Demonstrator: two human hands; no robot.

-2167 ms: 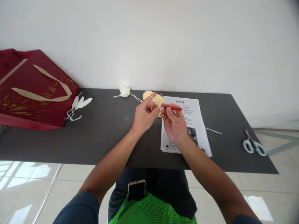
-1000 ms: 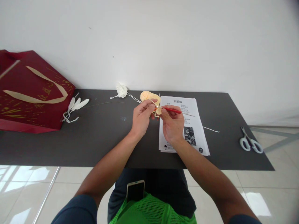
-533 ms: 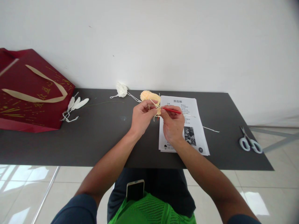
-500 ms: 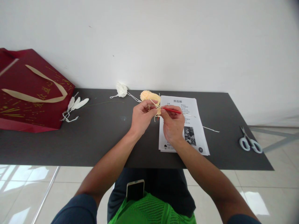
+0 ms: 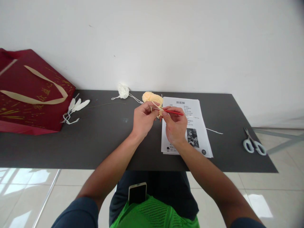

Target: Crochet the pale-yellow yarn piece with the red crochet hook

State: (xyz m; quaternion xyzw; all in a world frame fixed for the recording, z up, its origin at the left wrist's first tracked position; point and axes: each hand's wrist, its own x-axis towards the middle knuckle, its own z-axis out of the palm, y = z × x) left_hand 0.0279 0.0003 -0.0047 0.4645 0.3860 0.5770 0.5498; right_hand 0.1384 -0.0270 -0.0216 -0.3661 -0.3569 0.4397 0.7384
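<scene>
A crochet hook with a red handle (image 5: 174,112) is pinched in my right hand (image 5: 176,125), its metal tip pointing left into a small piece of pale yellow crochet work (image 5: 161,113). My left hand (image 5: 144,118) is closed on that piece, with a strand of yarn looped over its index finger. Both sets of fingertips meet at the work and partly hide it. Just behind them lies a ball of pale yellow yarn (image 5: 152,98). Beneath my right hand are printed sheets (image 5: 198,136) with text and a dark picture.
White yarn (image 5: 123,91) lies by the wall, its strand running toward the yellow ball. Scissors (image 5: 254,144) rest near the table's right end. At left stand a dark red bag (image 5: 35,95) and white crocheted pieces (image 5: 79,105). A phone (image 5: 137,193) is at my lap.
The hook and my right fingers have shifted slightly at the yellow piece, and the hook handle lies a little flatter. My left hand keeps nearly the same place.
</scene>
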